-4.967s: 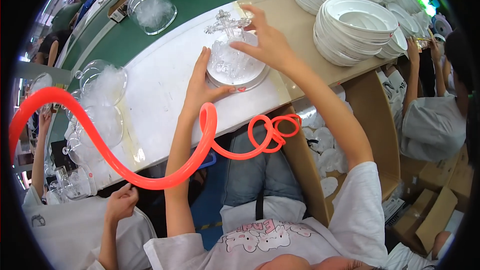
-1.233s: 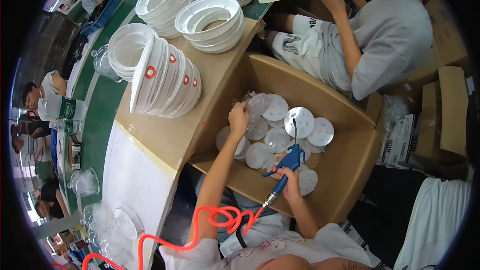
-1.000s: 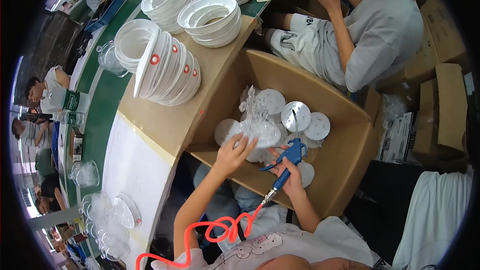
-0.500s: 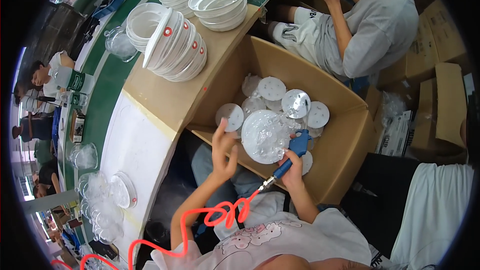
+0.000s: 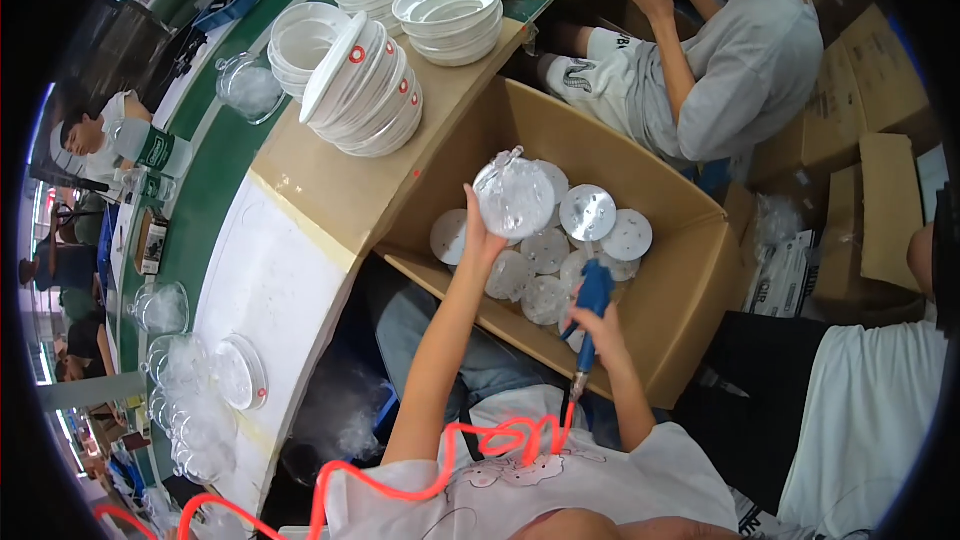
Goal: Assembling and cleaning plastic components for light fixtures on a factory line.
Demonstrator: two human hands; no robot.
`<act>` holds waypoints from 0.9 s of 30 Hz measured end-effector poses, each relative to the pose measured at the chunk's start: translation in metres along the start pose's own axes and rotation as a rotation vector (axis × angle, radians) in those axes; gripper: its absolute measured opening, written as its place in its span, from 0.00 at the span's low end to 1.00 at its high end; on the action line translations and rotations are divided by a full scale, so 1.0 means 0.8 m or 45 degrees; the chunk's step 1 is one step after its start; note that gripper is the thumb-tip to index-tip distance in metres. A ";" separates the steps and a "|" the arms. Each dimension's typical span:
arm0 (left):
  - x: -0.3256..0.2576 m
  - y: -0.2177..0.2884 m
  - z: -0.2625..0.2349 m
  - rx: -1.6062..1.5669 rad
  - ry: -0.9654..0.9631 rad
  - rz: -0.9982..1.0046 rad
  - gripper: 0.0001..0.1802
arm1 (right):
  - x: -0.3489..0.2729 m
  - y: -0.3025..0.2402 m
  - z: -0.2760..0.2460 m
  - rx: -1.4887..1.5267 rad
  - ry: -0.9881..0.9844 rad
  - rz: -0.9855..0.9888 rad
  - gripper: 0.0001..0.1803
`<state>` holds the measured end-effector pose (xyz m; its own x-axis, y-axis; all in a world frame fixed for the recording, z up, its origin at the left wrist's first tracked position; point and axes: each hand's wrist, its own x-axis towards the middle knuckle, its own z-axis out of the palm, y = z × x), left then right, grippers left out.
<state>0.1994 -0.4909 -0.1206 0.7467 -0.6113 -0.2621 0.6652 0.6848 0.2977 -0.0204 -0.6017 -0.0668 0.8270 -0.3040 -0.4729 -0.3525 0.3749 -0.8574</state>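
The left hand (image 5: 483,236) holds up a round disc in a clear bag (image 5: 514,195), just above the open box (image 5: 690,270) in the middle of the frame. The fingers curl around the bag's lower left edge. The right hand (image 5: 598,325) is closed tight around a blue tool (image 5: 590,305) with a red curly hose (image 5: 470,450) that runs to the lower left.

It looks like the lifting-out step: one disc is picked, clear of the rest. I think the next move needs a soft grip, since the bag looks thin and slippery, and the tool must stay out of the way.

More discs (image 5: 560,250) lie flat in the box, some shiny like metal, some cloudy under crinkly plastic. The box is brown cardboard. On the bench (image 5: 300,190), upper left, white bowls (image 5: 365,80) stand in smooth, round stacks.
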 end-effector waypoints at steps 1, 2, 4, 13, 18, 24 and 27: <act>0.010 0.006 -0.009 0.000 0.003 0.009 0.37 | -0.007 0.010 0.009 -0.121 -0.044 -0.038 0.18; 0.019 0.012 -0.018 0.059 0.011 0.039 0.37 | -0.014 0.022 0.019 -0.185 -0.109 -0.092 0.16; 0.032 0.023 -0.046 0.107 -0.015 0.067 0.38 | -0.024 0.013 0.044 -0.439 -0.132 -0.138 0.15; 0.031 0.022 -0.075 0.159 0.089 0.088 0.40 | 0.000 0.013 0.057 -0.804 -0.253 -0.279 0.17; 0.023 0.020 -0.085 0.155 0.216 0.069 0.43 | 0.009 0.013 0.058 -0.849 -0.336 -0.271 0.16; 0.023 0.024 -0.091 0.061 0.242 0.058 0.40 | 0.012 -0.005 0.046 -0.707 -0.381 -0.023 0.15; 0.026 0.023 -0.089 0.042 0.231 0.125 0.36 | 0.019 -0.013 0.041 -0.657 -0.372 -0.007 0.15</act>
<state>0.2270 -0.4627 -0.1858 0.7983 -0.4586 -0.3904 0.5907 0.7226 0.3591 0.0100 -0.5815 -0.0584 0.8898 -0.0234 -0.4557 -0.4549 -0.1226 -0.8820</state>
